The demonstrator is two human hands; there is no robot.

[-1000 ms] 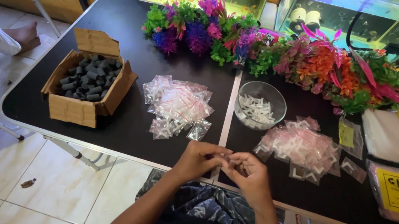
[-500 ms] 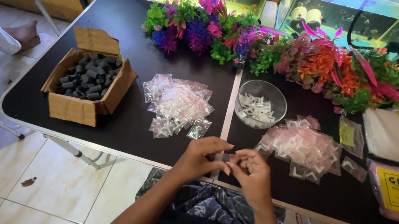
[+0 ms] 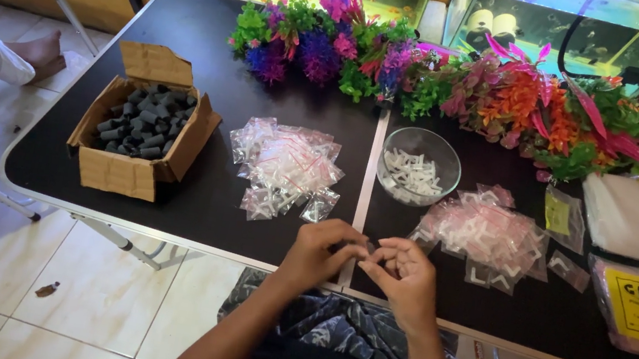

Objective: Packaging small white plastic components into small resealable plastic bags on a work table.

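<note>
Black table [image 3: 245,210], near edge: left hand [image 3: 318,250] and right hand [image 3: 402,273] meet fingertip to fingertip, pinching small dark piece [image 3: 367,249] between them. Piece too small to read axis. Glass bowl [image 3: 420,165] just beyond, bag piles either side.

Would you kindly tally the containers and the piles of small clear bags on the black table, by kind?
Cardboard box of dark grey pieces: 1
Glass bowl of white pieces: 1
Piles of small clear bags: 2, one left of the bowl, one right of it
Total: 4
</note>
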